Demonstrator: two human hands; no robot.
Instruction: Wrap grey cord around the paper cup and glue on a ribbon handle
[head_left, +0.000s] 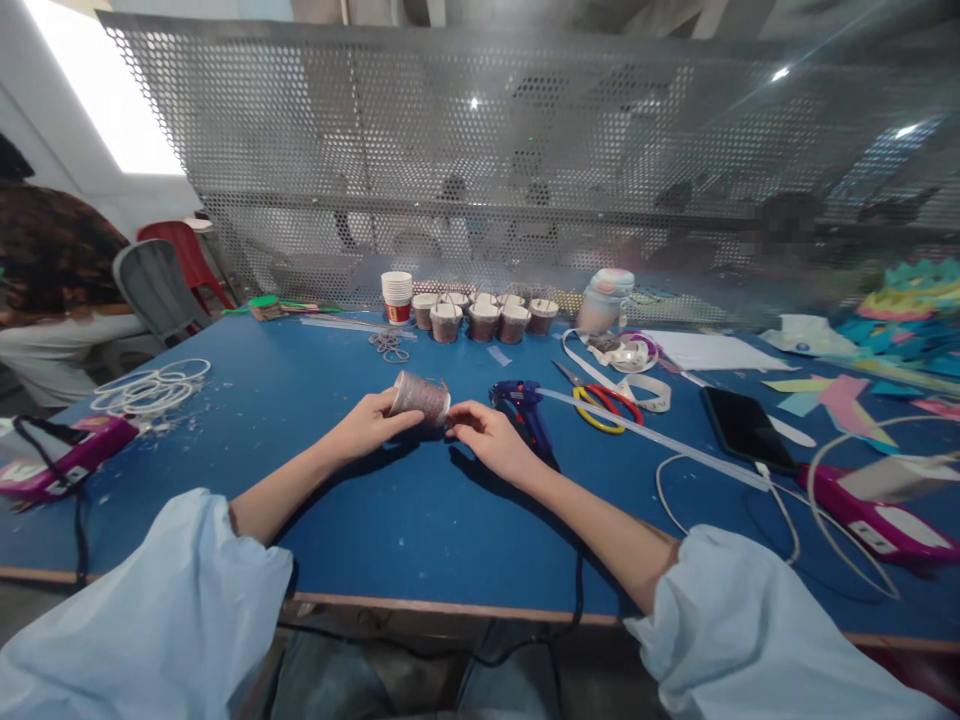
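While my left hand [381, 418] curls around a wrapped cup [424, 398], tipped on its side over the middle of the worktop [360, 530], my right hand [489, 438] is at its right-hand end with fingers partly bent; I cannot tell whether they pinch anything. A blue glue gun [519, 393] lies just beside my right hand, and similar wrapped cups [484, 321] stand grouped farther back.

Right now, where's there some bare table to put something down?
On the blue table, between the white cord coil and left hand, and between the forearms. It's crowded on the right, with scissors and phone, and at the back, with cups.
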